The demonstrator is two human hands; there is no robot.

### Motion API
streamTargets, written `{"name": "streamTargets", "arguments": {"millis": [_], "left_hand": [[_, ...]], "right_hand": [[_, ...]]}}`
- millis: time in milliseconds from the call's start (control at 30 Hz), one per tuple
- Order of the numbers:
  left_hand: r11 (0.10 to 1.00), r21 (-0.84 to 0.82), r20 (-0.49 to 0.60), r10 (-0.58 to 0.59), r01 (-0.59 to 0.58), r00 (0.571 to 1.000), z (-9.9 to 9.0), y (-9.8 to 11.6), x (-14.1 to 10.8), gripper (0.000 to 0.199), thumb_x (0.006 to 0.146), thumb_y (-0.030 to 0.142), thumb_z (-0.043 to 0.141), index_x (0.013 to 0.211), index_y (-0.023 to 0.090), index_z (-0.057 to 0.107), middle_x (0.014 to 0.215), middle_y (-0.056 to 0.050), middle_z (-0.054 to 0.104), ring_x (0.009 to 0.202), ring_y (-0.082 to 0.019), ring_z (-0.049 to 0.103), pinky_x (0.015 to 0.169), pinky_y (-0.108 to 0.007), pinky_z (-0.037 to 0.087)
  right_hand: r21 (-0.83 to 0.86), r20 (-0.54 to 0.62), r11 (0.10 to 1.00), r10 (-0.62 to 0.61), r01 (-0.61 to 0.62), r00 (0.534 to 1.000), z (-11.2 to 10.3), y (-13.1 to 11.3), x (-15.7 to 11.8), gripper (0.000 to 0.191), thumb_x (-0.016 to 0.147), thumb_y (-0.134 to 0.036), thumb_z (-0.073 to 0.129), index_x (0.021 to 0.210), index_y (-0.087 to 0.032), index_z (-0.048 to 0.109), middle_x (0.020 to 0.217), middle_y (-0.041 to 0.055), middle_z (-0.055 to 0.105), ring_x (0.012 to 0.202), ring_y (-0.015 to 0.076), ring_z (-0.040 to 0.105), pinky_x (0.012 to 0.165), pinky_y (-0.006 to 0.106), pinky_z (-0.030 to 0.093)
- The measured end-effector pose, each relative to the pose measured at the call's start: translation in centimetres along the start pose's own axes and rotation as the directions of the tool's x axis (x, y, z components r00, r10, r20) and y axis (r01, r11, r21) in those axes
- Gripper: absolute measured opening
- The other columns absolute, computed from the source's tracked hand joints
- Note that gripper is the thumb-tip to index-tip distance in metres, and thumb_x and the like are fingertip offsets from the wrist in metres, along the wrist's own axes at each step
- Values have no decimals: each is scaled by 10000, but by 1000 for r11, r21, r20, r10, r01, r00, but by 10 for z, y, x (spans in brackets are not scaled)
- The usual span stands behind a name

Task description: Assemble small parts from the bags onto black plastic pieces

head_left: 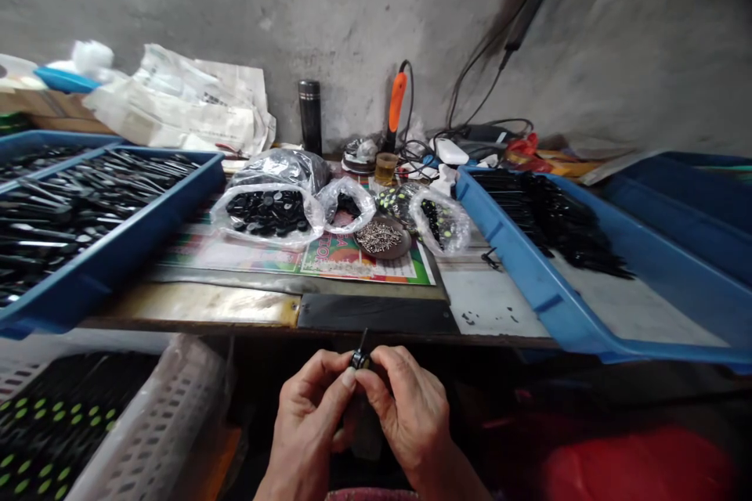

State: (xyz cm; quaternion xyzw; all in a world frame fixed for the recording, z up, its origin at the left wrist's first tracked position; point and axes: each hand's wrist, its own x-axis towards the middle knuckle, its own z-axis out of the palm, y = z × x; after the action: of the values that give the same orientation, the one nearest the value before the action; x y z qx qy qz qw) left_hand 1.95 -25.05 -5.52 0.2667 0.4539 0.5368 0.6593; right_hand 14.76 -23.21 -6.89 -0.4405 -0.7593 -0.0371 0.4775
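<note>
Just in front of the table's near edge, my left hand [312, 409] and my right hand [410, 407] meet fingertip to fingertip. Between them they pinch a small black plastic part [360, 360] with a thin dark shaft pointing up and away. Fingers cover much of the part, so its exact kind does not show. Beyond the hands, a round dish of small metal pins or screws [381, 238] sits on the table. Around the dish stand a plastic bag of black round caps [271, 213], a smaller bag of black pieces [346, 211] and a bag of black and yellow-green pieces [439, 225].
Blue trays with black rod-like parts flank the table, the left tray [132, 246] and the right tray [529, 299]. A white basket [138, 427] stands low at left. At the back are an orange-handled tool [397, 102], a black flask [310, 117] and cables.
</note>
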Motion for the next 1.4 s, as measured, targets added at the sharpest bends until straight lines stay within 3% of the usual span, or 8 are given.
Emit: {"name": "streamTargets", "arguments": {"millis": [167,400,733,933,1400], "left_hand": [[999,-37,13,-8,8,1000,1,-1,-1,365,647,445,870,770,162,676,504,76,474,391,-21,310,354,-127,258],[998,-61,16,-33,34,999,2,-1,0,382,636,454,877,765,170,656,454,101,409,378,-23,290,340,-122,256],[999,-3,-24,-52,52,998,-5,-4,2,390,671,483,848,805,170,659,501,99,421,404,-25,298,359,-122,271],[999,-35,18,-23,23,1000,-2,0,3,382,671,474,849,793,157,675,494,91,426,405,-25,291,353,-121,244],[1000,-28,10,2,-1,1000,-9,-8,8,379,690,483,836,833,170,677,506,84,459,400,-28,308,350,-126,271]], "right_hand": [[12,-116,999,46,-45,992,2,-4,0,219,1055,-373,454,1100,-175,537,747,29,672,576,144,664,572,220,527],[150,-67,988,42,-32,997,0,-6,3,106,1040,-256,492,1025,-196,578,786,35,680,673,149,683,630,218,549],[275,3,952,139,-134,990,-4,-6,7,158,1036,-340,511,1007,-214,601,814,-11,671,700,105,677,664,153,539],[252,65,959,114,-127,991,-7,-3,10,180,1044,-345,486,1013,-204,593,774,-16,639,648,105,650,612,165,523],[88,22,995,45,-47,999,1,0,12,317,1069,-402,407,927,-169,569,661,-18,602,528,104,618,508,191,480]]}}
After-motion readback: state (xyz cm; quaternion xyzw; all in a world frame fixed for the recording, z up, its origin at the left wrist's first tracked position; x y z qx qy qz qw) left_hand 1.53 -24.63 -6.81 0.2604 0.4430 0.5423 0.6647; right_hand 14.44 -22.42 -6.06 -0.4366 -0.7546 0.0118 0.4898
